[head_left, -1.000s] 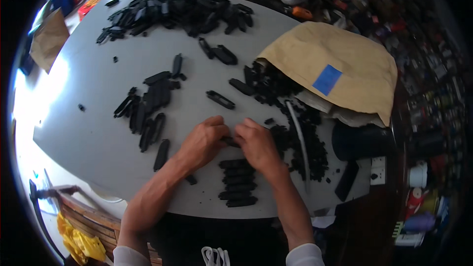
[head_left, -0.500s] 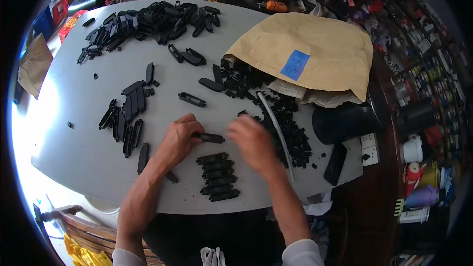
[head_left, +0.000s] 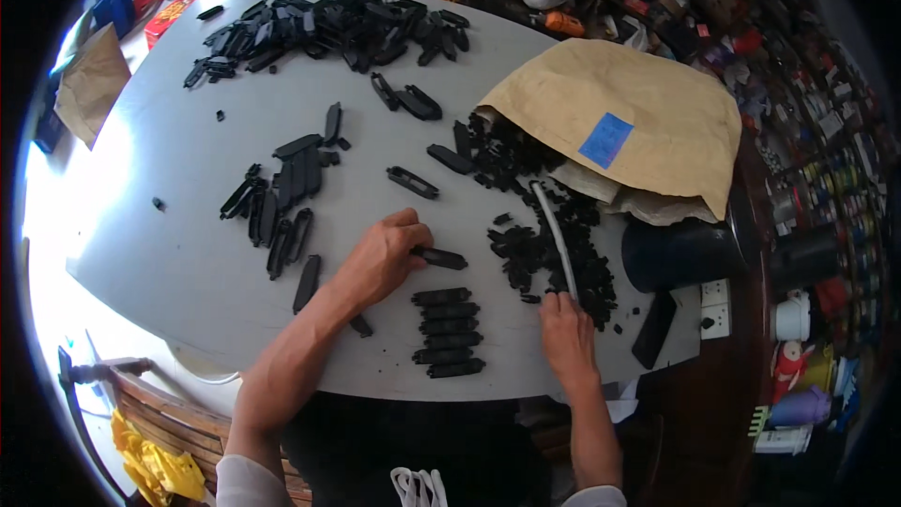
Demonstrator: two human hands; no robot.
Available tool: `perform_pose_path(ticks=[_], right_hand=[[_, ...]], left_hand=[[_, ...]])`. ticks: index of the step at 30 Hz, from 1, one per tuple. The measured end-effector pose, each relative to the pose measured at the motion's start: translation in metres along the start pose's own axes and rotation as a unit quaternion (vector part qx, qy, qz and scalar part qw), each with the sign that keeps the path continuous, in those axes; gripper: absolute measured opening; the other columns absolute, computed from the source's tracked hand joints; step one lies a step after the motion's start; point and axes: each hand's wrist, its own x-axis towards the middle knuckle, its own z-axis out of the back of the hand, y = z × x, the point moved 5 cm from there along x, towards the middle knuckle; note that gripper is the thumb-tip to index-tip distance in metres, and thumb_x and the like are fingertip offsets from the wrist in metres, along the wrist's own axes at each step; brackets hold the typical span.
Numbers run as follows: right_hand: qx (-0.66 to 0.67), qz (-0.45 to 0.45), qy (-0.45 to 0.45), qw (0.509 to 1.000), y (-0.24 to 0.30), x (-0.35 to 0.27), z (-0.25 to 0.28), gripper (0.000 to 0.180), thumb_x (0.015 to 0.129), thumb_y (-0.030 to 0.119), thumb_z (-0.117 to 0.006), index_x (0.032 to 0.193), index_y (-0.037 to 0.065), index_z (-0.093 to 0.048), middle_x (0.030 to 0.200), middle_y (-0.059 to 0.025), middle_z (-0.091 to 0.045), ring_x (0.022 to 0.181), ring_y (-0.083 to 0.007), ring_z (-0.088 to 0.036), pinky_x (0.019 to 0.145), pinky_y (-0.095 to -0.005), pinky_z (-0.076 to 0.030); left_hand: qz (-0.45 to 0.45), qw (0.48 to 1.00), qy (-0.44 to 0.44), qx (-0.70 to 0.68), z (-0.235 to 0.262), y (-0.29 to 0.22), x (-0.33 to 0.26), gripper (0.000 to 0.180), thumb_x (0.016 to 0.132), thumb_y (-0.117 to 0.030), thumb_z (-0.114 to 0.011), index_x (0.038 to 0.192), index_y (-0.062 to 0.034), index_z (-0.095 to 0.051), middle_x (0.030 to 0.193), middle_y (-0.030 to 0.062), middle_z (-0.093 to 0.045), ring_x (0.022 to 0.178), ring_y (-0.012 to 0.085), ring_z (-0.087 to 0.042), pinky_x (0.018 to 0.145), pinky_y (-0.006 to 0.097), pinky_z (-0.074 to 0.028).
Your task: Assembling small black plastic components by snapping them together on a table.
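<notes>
My left hand (head_left: 389,253) pinches one end of a long black plastic piece (head_left: 441,258) above the table. Right of it, my right hand (head_left: 568,338) is closed around the lower part of a thin, bent white strip (head_left: 554,230), hiding that end. The strip crosses a heap of small black parts (head_left: 593,268). Just below the left hand's piece, several matching black pieces (head_left: 449,327) lie stacked in a neat column. A single black piece with an open slot (head_left: 413,182) lies beyond the left hand.
A large pile of black pieces (head_left: 347,28) covers the far table edge. More lie in a cluster at left (head_left: 298,174). A tan bag with a blue patch (head_left: 657,113) spills small parts at right. Near it are a dark phone-shaped object (head_left: 654,330) and a white socket strip (head_left: 715,308).
My right hand has moved right and nearer, from beside the held piece to the white strip. My left hand still holds its black piece. The whole view has shifted slightly.
</notes>
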Motion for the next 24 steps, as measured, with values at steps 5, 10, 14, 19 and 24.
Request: perform_pose_path(ticks=[5, 10, 14, 19, 24], right_hand=[[-0.058, 0.023, 0.033, 0.998, 0.001, 0.0, 0.008, 0.012, 0.077, -0.006, -0.058, 0.079, 0.001, -0.049, 0.082, -0.0164, -0.055, 0.077, -0.0363, -0.061, 0.065, -0.0454, -0.05], [0.24, 0.054, -0.09, 0.965, 0.035, 0.023, 0.056, 0.01, 0.08, -0.007, -0.058, 0.087, 0.0, -0.06, 0.075, -0.0154, -0.061, 0.066, -0.0258, -0.064, 0.061, -0.0317, -0.054], [0.553, -0.09, 0.09, 0.823, 0.072, 0.069, 0.022, 0.006, 0.085, -0.002, -0.059, 0.091, -0.002, -0.062, 0.071, -0.0082, -0.062, 0.057, -0.0116, -0.061, 0.051, -0.0232, -0.051], [0.558, -0.099, 0.114, 0.816, 0.104, 0.105, 0.002, 0.003, 0.085, -0.003, -0.058, 0.082, -0.002, -0.058, 0.065, -0.0054, -0.061, 0.051, -0.0086, -0.057, 0.042, -0.0217, -0.047], [0.448, -0.007, 0.053, 0.893, 0.112, 0.111, -0.001, 0.011, 0.082, -0.003, -0.06, 0.074, 0.001, -0.053, 0.059, -0.0028, -0.058, 0.045, -0.0067, -0.051, 0.036, -0.0218, -0.038]], left_hand=[[-0.012, 1.0, -0.001, -0.003, 0.002, 0.002, -0.001, 0.024, 0.064, 0.003, -0.069, 0.087, -0.0002, -0.06, 0.086, 0.0124, -0.053, 0.08, 0.0327, -0.057, 0.069, 0.038, -0.048], [-0.037, 0.999, -0.033, 0.004, 0.0, 0.009, -0.003, 0.02, 0.063, 0.002, -0.069, 0.08, 0.0017, -0.059, 0.086, 0.0127, -0.053, 0.082, 0.032, -0.057, 0.071, 0.039, -0.047], [-0.011, 1.0, -0.027, -0.005, -0.004, 0.01, -0.003, 0.018, 0.062, 0.002, -0.07, 0.077, 0.0021, -0.059, 0.086, 0.0129, -0.054, 0.081, 0.0316, -0.056, 0.071, 0.038, -0.047], [-0.009, 0.999, -0.039, -0.022, -0.005, 0.008, -0.002, 0.019, 0.061, 0.002, -0.071, 0.076, 0.0024, -0.059, 0.085, 0.013, -0.054, 0.08, 0.0325, -0.057, 0.069, 0.038, -0.047], [-0.017, 0.998, -0.052, -0.019, -0.006, 0.013, -0.003, 0.02, 0.061, 0.003, -0.071, 0.077, 0.003, -0.059, 0.086, 0.0138, -0.054, 0.081, 0.0352, -0.056, 0.069, 0.04, -0.046]])
